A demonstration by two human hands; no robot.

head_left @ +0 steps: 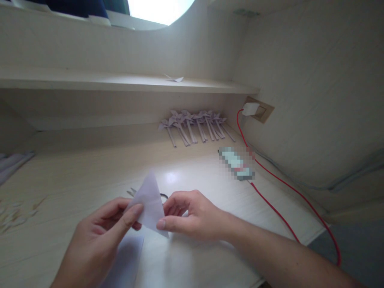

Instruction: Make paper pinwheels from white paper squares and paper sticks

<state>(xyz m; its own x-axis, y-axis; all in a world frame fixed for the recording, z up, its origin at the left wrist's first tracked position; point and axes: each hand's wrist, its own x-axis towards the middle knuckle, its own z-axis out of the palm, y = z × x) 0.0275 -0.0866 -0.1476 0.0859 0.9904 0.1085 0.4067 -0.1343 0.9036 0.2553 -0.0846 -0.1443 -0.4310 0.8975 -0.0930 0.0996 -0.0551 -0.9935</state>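
Head view: both hands, left hand (pixel 99 230) and right hand (pixel 187 214), pinch a folded paper triangle (pixel 150 204) above the counter's (pixel 75 176) near edge; matching edges squarely before pressing should keep creases sharp

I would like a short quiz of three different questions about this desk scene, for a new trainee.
1. True or false: both hands hold the folded paper.
2. Which colour is the cable that runs from the wall socket? A) blue B) red C) black
3. Fill in: the row of paper pinwheels lies on the desk under the ____.

Key
1. True: the left hand pinches its left edge and the right hand its lower right edge.
2. B: red; it passes the blurred object and drops off the desk edge.
3. shelf, on which a small paper scrap lies.
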